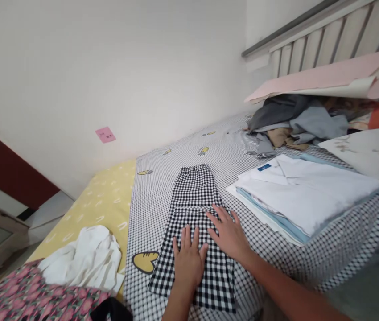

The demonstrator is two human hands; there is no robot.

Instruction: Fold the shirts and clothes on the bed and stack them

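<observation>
Black-and-white gingham trousers (192, 187), with a gathered waistband at the far end, lie on the bed, folded lengthwise into a narrow strip. A crosswise fold edge runs over their middle. My left hand (188, 258) rests flat on the near part of the cloth, fingers spread. Beside it, my right hand (228, 232) lies open along the right edge, its fingertips near the fold. Neither hand grips anything. To the right sits a stack of folded shirts (296, 187), a white collared one on top and pale blue ones beneath.
Crumpled grey and brown clothes (286, 120) lie at the back right under a pink sheet (326, 78). A white garment (85, 256) and pink floral cloth (35, 294) are at the near left. The checked bedsheet (152, 196) meets a wall (142, 80) behind.
</observation>
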